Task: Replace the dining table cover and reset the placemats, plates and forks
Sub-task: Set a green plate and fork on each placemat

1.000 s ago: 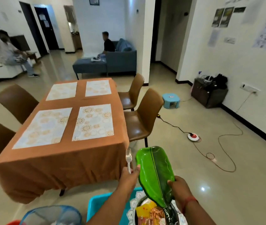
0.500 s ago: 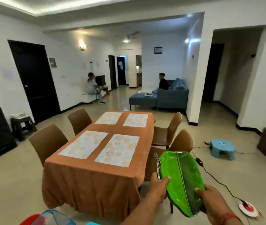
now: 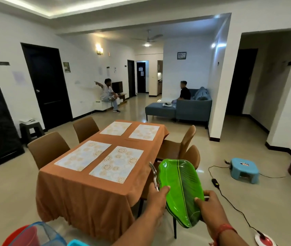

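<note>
The orange cover (image 3: 95, 197) and four placemats (image 3: 117, 164) already lie on the desk, while the left hand (image 3: 156, 201) grips forks (image 3: 154, 176) and both it and the right hand (image 3: 209, 208) hold the green plates (image 3: 181, 189) near its right corner, not yet laid.

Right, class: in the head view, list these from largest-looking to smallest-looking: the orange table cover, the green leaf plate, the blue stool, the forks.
1. Orange table cover
2. Green leaf plate, though held close to the camera, which inflates it
3. Blue stool, farther off, so its ranking against the plate is unsure
4. Forks, held in the left hand
</note>
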